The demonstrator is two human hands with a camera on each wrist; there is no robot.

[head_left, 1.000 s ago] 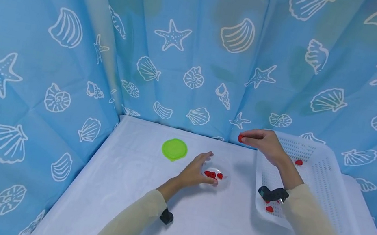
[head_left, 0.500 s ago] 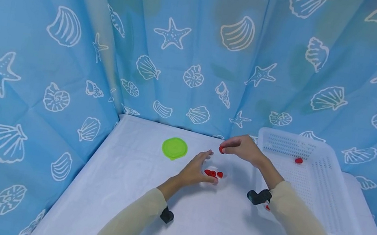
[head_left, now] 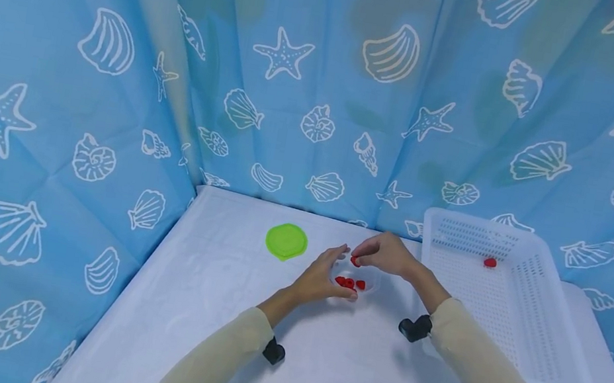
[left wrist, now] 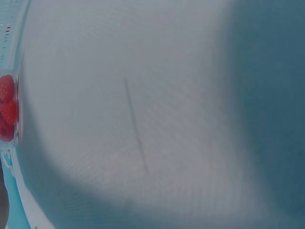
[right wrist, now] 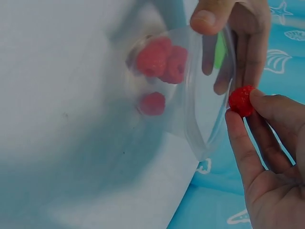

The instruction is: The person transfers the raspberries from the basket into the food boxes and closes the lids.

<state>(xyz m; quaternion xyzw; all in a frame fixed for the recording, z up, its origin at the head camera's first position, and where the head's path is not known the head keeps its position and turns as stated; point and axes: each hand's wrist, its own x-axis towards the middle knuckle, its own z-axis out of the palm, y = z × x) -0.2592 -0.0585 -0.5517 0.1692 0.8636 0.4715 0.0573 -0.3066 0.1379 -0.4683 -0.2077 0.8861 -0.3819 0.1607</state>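
Observation:
My right hand (head_left: 387, 254) pinches a red raspberry (right wrist: 241, 101) between thumb and fingertips, at the open rim of a clear plastic bowl (right wrist: 192, 114). Several raspberries (right wrist: 153, 59) lie at the bottom of this bowl, visible through its wall. Thumb on the near side and fingers on the far side, my left hand (head_left: 318, 282) holds the bowl steady on the white table. In the left wrist view, only some raspberries (left wrist: 7, 109) show at the left edge; most of that frame is tablecloth and shadow.
A white perforated basket (head_left: 574, 334) stands to the right, with a raspberry (head_left: 490, 263) near its far end; my right forearm covers its near left corner. Behind the left hand lies a green lid (head_left: 285, 242). A blue seashell-patterned curtain (head_left: 323, 87) borders the table.
My right hand has moved left and down from beside the basket to over the bowl, carrying the raspberry. My left hand has stayed at the bowl.

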